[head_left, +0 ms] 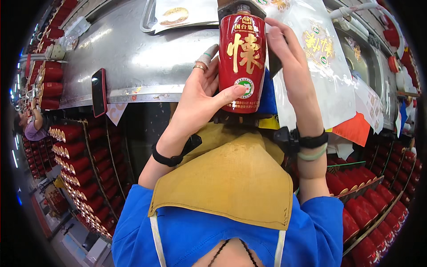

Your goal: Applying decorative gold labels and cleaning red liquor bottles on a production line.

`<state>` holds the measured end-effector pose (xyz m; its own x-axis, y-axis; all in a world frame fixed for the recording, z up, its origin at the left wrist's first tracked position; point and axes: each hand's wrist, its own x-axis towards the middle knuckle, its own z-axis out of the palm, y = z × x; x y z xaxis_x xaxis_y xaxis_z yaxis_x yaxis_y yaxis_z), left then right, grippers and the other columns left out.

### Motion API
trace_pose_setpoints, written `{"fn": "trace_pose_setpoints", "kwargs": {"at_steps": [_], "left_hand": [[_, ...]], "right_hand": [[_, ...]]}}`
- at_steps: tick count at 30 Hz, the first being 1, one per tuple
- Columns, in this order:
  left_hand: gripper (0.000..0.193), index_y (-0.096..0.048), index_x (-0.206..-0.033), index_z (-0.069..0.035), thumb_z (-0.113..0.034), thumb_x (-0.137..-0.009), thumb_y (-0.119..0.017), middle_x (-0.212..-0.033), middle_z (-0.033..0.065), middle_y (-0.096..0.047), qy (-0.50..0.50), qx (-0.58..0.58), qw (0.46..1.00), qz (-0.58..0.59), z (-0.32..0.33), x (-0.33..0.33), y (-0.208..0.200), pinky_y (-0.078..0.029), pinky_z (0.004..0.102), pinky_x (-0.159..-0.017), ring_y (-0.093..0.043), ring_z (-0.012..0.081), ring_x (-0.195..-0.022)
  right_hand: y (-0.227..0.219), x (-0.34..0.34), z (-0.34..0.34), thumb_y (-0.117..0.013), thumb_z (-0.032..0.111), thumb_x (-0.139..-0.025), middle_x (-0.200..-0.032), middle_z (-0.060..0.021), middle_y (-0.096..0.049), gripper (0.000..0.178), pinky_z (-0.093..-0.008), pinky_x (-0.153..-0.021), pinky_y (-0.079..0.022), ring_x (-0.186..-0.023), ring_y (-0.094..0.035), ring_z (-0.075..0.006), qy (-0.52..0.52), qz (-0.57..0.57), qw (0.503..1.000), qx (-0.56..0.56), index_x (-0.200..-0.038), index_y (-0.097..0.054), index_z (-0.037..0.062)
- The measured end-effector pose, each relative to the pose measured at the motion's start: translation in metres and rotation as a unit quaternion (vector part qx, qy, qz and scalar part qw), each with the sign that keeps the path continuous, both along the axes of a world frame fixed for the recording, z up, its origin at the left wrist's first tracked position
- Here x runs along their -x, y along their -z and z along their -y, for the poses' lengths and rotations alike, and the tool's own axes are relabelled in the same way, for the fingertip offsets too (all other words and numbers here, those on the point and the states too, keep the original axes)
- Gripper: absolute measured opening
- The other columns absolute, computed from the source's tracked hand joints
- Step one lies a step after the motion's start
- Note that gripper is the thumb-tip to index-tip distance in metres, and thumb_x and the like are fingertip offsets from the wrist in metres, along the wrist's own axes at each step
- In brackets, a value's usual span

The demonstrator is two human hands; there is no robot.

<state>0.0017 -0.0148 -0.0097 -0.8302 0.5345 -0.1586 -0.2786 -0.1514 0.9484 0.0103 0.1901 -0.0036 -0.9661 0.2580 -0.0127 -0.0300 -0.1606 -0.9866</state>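
Note:
A glossy red bottle (pixel 242 53) with large gold characters lies in front of me, its neck pointing away. It rests on a dark stand at the table's near edge. My left hand (pixel 207 84) grips its left side, the thumb pressed on a round green-and-white sticker (pixel 244 82) low on the front. A pale finger cover and a ring show on that hand. On the other side, my right hand (pixel 288 46) is closed against the bottle's upper right edge, its fingers bent and slightly blurred. The right thumb is hidden.
Clear sheets with gold-and-green stickers (pixel 318 40) lie at right. A tray with a white sticker sheet (pixel 175 15) sits at the back. A phone (pixel 98 92) lies at the metal table's (pixel 133 58) left edge. Racks of red bottles (pixel 89 164) flank me; a person (pixel 33 127) is far left.

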Motion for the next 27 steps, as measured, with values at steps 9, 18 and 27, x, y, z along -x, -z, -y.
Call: {"fn": "trace_pose_setpoints", "kwargs": {"at_steps": [9, 18, 27], "left_hand": [[0.104, -0.015, -0.159, 0.007, -0.010, -0.085, -0.085, -0.157, 0.0238, -0.035, 0.013, -0.015, 0.998, -0.053, -0.001, -0.007, 0.007, -0.038, 0.0409, -0.121, -0.042, 0.0266, -0.145], [0.102, -0.015, -0.159, 0.008, -0.007, -0.085, -0.084, -0.157, 0.0230, -0.036, 0.017, -0.003, 0.997, -0.074, 0.001, -0.009, 0.008, -0.039, 0.0402, -0.121, -0.042, 0.0253, -0.145], [0.100, -0.017, -0.159, 0.007, -0.006, -0.085, -0.083, -0.154, 0.0216, -0.039, 0.020, 0.000, 0.996, -0.085, 0.000, -0.008, 0.009, -0.040, 0.0393, -0.120, -0.044, 0.0245, -0.143]], "right_hand": [[-0.008, -0.098, 0.028, -0.068, -0.001, -0.096, -0.108, -0.0044, -0.070, 0.025, -0.0245, -0.081, -0.049, -0.092, -0.061, -0.0086, 0.043, -0.010, 0.990, -0.133, -0.121, -0.067, -0.0002], [0.006, -0.125, 0.046, -0.074, 0.000, -0.089, -0.092, -0.0088, -0.070, 0.020, -0.0285, -0.072, -0.051, -0.078, -0.066, -0.0174, 0.020, 0.014, 0.979, -0.202, -0.110, -0.073, 0.0020], [0.004, -0.125, 0.046, -0.074, 0.000, -0.089, -0.092, -0.0086, -0.071, 0.022, -0.0290, -0.072, -0.051, -0.079, -0.067, -0.0173, 0.024, 0.015, 0.980, -0.197, -0.111, -0.074, 0.0026]]}}
